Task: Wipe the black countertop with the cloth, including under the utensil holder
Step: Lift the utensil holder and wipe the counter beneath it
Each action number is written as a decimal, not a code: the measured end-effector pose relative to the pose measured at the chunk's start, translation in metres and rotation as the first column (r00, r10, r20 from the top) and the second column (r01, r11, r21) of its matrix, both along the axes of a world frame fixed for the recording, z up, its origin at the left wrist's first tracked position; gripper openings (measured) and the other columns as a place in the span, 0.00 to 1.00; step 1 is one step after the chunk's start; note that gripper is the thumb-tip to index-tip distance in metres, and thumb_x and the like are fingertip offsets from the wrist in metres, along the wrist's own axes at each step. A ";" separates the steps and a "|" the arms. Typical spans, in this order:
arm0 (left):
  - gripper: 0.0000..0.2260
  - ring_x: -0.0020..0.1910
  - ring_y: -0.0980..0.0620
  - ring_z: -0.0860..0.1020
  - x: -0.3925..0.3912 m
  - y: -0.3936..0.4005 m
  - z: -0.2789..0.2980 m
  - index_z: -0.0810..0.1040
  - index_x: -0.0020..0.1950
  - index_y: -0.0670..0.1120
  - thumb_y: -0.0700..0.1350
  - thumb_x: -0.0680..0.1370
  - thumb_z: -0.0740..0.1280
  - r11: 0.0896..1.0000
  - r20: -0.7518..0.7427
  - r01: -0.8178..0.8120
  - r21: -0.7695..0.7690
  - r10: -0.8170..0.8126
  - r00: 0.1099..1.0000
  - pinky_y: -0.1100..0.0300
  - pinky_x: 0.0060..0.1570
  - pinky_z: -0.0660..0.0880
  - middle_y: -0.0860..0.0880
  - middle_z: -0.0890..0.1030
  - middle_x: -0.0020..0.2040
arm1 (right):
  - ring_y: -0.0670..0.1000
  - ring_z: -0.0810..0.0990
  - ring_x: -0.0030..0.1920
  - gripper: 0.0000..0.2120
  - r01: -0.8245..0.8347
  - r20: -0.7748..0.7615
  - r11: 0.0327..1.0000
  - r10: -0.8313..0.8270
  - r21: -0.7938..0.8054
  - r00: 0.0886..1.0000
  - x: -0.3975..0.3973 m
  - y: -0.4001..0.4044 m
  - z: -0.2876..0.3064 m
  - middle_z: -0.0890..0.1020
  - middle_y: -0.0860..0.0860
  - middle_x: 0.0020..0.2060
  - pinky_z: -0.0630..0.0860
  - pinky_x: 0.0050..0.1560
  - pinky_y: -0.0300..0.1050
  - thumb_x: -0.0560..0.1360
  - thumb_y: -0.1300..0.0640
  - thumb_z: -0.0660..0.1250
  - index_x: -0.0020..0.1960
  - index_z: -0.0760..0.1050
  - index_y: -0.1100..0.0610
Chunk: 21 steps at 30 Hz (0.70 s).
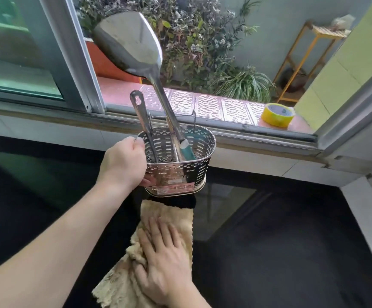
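Right hand [165, 258] nearest the lens, laid flat with fingers straight and spread, pressing a beige cloth [158, 221] onto the black countertop [280, 252]. Cloth is crumpled under the palm and runs forward, its far edge reaching the dark patch just below the utensil holder [178, 165]. Left hand [124, 162] grasps the holder by its left side, thumb hooked over the rim, fingers curled round the perforated wall. Holder appears lifted off the counter and slightly tilted; its base hangs above the cloth's far end, though contact cannot be ruled out from this angle. It is a steel basket with punched slots and a wire hanger at the back. Inside stand a large metal spatula [129, 43], blade up and leaning left, with a teal grip low in the basket, and a shorter metal handle [141, 114] with a hanging hole. Behind, an open sliding window; on the tiled sill [211, 105] outside sits a yellow tape roll [277, 114], well apart from the holder. Potted plants [243, 83] beyond.
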<state>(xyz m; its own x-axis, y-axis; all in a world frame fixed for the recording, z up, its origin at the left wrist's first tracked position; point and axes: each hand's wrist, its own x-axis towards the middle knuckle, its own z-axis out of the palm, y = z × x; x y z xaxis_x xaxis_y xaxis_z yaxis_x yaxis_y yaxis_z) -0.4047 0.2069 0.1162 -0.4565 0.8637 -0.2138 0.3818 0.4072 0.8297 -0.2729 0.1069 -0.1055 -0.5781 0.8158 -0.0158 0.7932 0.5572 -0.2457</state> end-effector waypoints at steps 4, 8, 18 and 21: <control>0.18 0.28 0.42 0.85 0.022 0.006 0.004 0.78 0.48 0.44 0.52 0.85 0.53 1.000 0.010 0.027 0.000 -0.027 1.000 0.42 0.37 0.85 0.41 0.83 0.49 | 0.56 0.54 0.80 0.34 0.153 0.045 0.988 -0.154 0.025 0.987 0.072 0.004 -0.003 0.59 0.54 0.80 0.54 0.75 0.57 0.75 0.37 0.61 0.77 0.64 0.51; 0.18 0.27 0.42 0.84 0.034 0.012 0.007 0.76 0.47 0.44 0.52 0.85 0.53 0.999 -0.001 0.047 0.017 -0.047 0.999 0.41 0.38 0.84 0.40 0.83 0.47 | 0.56 0.55 0.79 0.36 0.369 0.137 0.929 -0.370 0.039 0.919 0.153 0.020 -0.005 0.62 0.55 0.79 0.52 0.75 0.56 0.73 0.39 0.60 0.78 0.64 0.52; 0.18 0.27 0.42 0.84 0.004 0.010 -0.002 0.76 0.49 0.42 0.52 0.85 0.53 1.000 -0.008 0.008 0.018 -0.008 1.000 0.40 0.38 0.84 0.37 0.83 0.44 | 0.59 0.49 0.79 0.35 0.812 0.214 0.582 -0.797 0.026 0.565 0.225 0.121 0.006 0.51 0.57 0.81 0.47 0.77 0.60 0.79 0.35 0.41 0.81 0.48 0.50; 0.17 0.27 0.41 0.84 -0.019 0.009 -0.005 0.76 0.48 0.43 0.51 0.86 0.53 0.999 -0.007 -0.021 0.038 0.021 1.000 0.42 0.37 0.84 0.37 0.83 0.45 | 0.63 0.50 0.79 0.37 0.850 0.218 0.527 -0.830 0.000 0.514 0.196 0.153 0.003 0.52 0.60 0.80 0.47 0.77 0.61 0.78 0.35 0.40 0.81 0.49 0.53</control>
